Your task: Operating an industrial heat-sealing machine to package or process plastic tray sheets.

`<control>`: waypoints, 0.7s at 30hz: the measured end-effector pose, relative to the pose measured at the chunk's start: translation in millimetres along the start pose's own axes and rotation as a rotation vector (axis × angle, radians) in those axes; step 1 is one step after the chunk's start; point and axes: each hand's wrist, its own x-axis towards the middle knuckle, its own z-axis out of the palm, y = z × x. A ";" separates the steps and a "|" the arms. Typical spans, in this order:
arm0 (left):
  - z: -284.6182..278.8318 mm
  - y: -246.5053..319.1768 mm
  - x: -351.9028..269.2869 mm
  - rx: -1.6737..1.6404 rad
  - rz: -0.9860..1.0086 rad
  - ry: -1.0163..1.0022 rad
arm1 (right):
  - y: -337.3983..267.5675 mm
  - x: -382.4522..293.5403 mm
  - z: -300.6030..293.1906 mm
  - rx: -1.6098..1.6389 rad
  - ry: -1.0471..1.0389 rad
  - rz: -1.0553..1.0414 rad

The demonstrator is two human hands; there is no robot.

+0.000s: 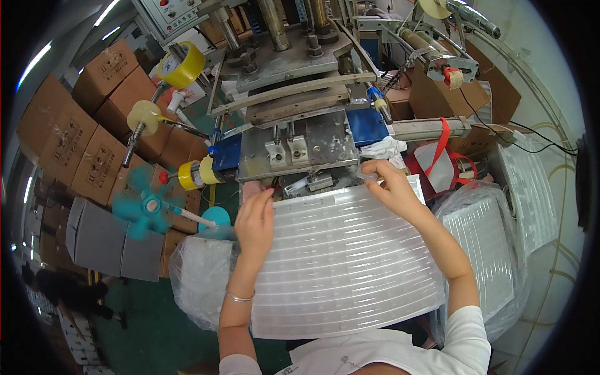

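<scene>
My right hand [390, 190] pinches a small translucent plastic piece [368, 176] at the right front corner of the machine's metal bed. My left hand [255, 222] is at the left front corner; its fingertips are near a small dark part, and whether they hold anything cannot be told. Between the hands, under the edge of the metal press plate [323, 136], lies a small metal fixture [320, 183]. In front of it a large stack of translucent ribbed plastic sheets [347, 262] spreads towards my body. Two pale metal blocks [286, 152] are mounted on the plate.
Yellow tape rolls [182, 64] hang on spindles at the left. A teal fan [151, 205] spins beside stacked cartons [70, 150]. Bagged sheets [483, 258] stand on the right, near a red bag [433, 164]. A white cloth [384, 149] lies by the plate. Another person [70, 290] is far left.
</scene>
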 end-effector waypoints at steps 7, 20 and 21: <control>33.8 37.9 84.9 0.264 0.173 0.189 | -28.6 16.1 -9.6 0.054 0.133 -0.070; 20.7 59.3 59.4 -0.208 0.084 0.003 | -40.8 105.9 36.3 -0.499 0.341 -0.383; 18.2 61.8 47.3 -0.202 0.056 -0.115 | -33.6 113.2 38.2 -0.590 0.349 -0.355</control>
